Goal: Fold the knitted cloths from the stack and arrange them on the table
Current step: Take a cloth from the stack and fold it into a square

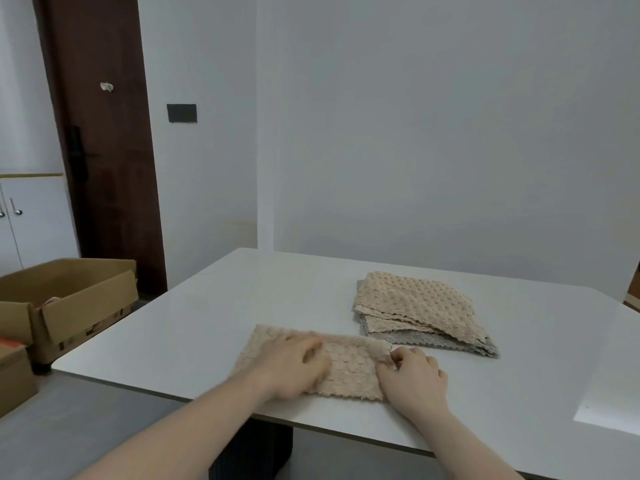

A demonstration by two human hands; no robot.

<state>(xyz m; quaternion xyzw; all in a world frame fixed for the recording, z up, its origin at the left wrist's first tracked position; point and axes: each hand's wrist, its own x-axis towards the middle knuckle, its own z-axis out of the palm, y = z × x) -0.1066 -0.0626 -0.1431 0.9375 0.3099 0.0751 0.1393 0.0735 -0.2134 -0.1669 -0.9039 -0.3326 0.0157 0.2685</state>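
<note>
I'm early in the job: one beige cloth (346, 370) lies part-folded at the near edge of the worktop (207, 317). My left hand (294, 367) presses it flat, fingers spread and holding nothing; my right hand (412, 375) pinches its right edge. The stack (415, 306), beige over grey, waits unfolded just beyond, to the right.

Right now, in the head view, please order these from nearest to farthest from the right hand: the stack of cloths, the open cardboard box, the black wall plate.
From the right hand:
1. Stack of cloths, just beyond it on the table, slightly right.
2. Open cardboard box, on the floor, far left.
3. Black wall plate, high on the back wall, left.
</note>
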